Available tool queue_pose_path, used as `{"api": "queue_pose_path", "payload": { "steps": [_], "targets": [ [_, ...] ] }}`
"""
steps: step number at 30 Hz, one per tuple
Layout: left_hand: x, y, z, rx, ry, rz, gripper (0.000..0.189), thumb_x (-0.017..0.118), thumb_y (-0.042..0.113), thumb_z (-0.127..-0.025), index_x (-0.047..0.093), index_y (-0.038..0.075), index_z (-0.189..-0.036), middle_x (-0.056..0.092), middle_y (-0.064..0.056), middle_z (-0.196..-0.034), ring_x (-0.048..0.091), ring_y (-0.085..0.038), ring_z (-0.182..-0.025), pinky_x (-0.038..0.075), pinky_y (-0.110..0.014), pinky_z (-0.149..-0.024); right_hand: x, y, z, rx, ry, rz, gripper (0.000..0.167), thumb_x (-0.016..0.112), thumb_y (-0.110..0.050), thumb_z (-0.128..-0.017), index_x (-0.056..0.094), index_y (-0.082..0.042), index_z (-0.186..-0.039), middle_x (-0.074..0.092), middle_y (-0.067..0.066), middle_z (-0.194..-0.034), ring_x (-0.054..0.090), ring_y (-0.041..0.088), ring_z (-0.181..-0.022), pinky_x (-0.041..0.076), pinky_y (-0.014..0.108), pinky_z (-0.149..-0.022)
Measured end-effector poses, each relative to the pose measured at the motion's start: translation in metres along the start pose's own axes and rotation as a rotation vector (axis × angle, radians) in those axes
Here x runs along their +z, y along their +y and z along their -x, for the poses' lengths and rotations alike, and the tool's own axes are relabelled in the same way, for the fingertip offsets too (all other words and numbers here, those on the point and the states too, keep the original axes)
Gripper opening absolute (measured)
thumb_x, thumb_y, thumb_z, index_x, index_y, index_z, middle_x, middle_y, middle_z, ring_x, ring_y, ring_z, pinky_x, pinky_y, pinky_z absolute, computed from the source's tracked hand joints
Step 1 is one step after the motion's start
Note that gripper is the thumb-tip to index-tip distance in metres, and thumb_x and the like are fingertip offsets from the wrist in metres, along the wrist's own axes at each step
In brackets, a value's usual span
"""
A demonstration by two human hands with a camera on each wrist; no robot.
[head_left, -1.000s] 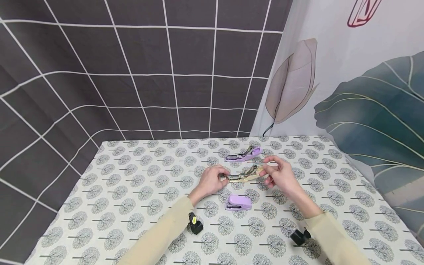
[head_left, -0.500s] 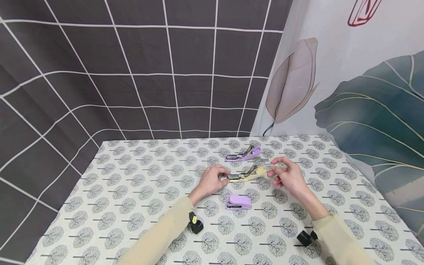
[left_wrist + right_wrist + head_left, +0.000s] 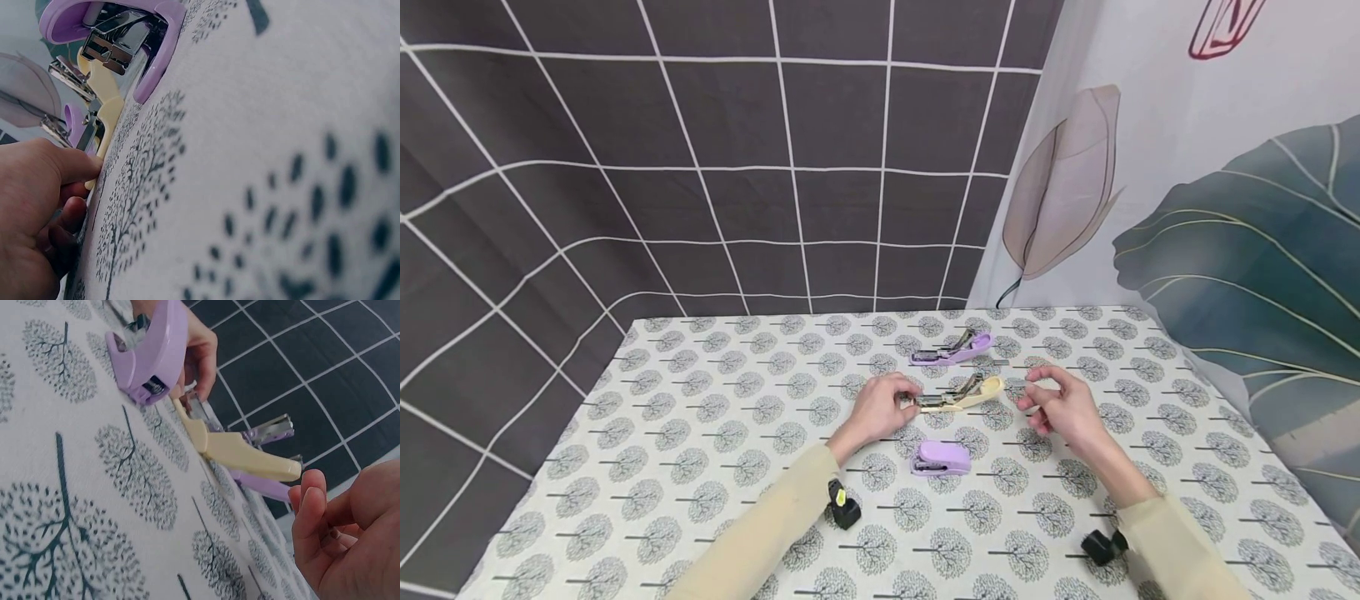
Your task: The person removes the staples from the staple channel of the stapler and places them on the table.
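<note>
A pale yellow stapler (image 3: 976,395) lies opened out flat, its top swung back to the right and the metal magazine showing. My left hand (image 3: 880,406) pinches the left end of its base; in the left wrist view the thumb (image 3: 81,165) presses on that end. To the right of the stapler, my right hand (image 3: 1060,407) has its fingers curled, with a thin grey strip (image 3: 1015,383), looking like staples, at the fingertips. In the right wrist view the yellow stapler (image 3: 247,455) stands just past the fingertips, and the strip is hidden there.
Behind lies a purple stapler (image 3: 951,350), also opened out, with another thin grey strip (image 3: 997,362) near its right end. A closed purple stapler (image 3: 942,458) sits in front. The tree-print tablecloth (image 3: 737,492) meets a dark checked curtain (image 3: 842,204) at the back.
My right hand has drawn away to the right from the yellow stapler's end, leaving its top uncovered, with the grey strip at its fingertips. My left hand has stayed put.
</note>
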State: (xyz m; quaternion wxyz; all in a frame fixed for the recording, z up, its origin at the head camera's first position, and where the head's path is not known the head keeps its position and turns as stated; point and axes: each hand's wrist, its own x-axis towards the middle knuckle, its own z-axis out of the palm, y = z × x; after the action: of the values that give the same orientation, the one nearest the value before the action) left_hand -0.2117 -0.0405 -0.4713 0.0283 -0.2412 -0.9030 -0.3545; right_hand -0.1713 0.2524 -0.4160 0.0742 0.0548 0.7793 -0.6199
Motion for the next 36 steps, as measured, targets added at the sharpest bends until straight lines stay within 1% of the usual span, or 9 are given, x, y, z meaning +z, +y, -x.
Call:
{"api": "queue_pose_path", "payload": {
  "steps": [4,9,16,22,28,36],
  "targets": [
    [0.000,0.000,0.000,-0.001,-0.004,0.003,0.025,0.080,0.011,-0.081,0.076,0.009,-0.105,0.071,0.000,-0.102,0.049,-0.003,-0.061,0.043,-0.024,-0.064,-0.002,0.006,-0.001,0.000,-0.002,0.012,0.026,0.050,-0.005,-0.103,0.044,0.006,-0.126,0.070,0.017,-0.085,0.059,0.013,-0.055,0.051,0.027,-0.048],
    [0.000,-0.001,0.001,0.013,0.007,0.001,0.024,0.080,0.011,-0.080,0.076,0.010,-0.104,0.071,0.000,-0.102,0.050,-0.003,-0.062,0.043,-0.023,-0.064,-0.004,0.013,-0.003,0.010,0.004,0.041,0.026,0.050,-0.005,-0.103,0.045,0.007,-0.126,0.070,0.016,-0.084,0.059,0.013,-0.055,0.051,0.027,-0.048],
    [0.001,-0.001,0.000,-0.005,-0.012,0.004,0.025,0.080,0.011,-0.081,0.076,0.010,-0.106,0.071,0.001,-0.103,0.050,-0.003,-0.063,0.043,-0.023,-0.062,-0.006,0.022,-0.004,0.043,-0.011,0.041,0.026,0.049,-0.004,-0.103,0.045,0.006,-0.126,0.069,0.012,-0.082,0.058,0.013,-0.055,0.051,0.026,-0.048],
    [0.001,-0.001,0.000,-0.011,-0.010,0.005,0.025,0.080,0.012,-0.082,0.076,0.010,-0.107,0.071,0.000,-0.106,0.050,-0.002,-0.062,0.043,-0.023,-0.063,-0.006,0.027,-0.005,0.064,-0.026,0.037,0.026,0.047,-0.003,-0.103,0.044,0.006,-0.127,0.067,0.012,-0.081,0.057,0.013,-0.056,0.049,0.025,-0.047],
    [0.000,-0.001,0.000,-0.006,-0.007,0.004,0.026,0.081,0.012,-0.081,0.076,0.010,-0.106,0.071,0.001,-0.105,0.050,-0.002,-0.061,0.043,-0.024,-0.065,-0.004,0.031,-0.006,0.070,-0.028,0.090,0.024,0.049,-0.002,-0.102,0.047,0.006,-0.124,0.067,0.012,-0.078,0.058,0.014,-0.054,0.050,0.027,-0.046],
    [0.000,-0.001,0.000,-0.018,-0.019,0.003,0.026,0.080,0.012,-0.082,0.075,0.010,-0.107,0.071,0.000,-0.105,0.050,-0.003,-0.062,0.043,-0.024,-0.064,-0.001,0.031,-0.007,0.049,-0.016,0.176,0.021,0.050,0.000,-0.101,0.049,0.007,-0.120,0.067,0.012,-0.075,0.059,0.016,-0.054,0.050,0.028,-0.044]
  ]
}}
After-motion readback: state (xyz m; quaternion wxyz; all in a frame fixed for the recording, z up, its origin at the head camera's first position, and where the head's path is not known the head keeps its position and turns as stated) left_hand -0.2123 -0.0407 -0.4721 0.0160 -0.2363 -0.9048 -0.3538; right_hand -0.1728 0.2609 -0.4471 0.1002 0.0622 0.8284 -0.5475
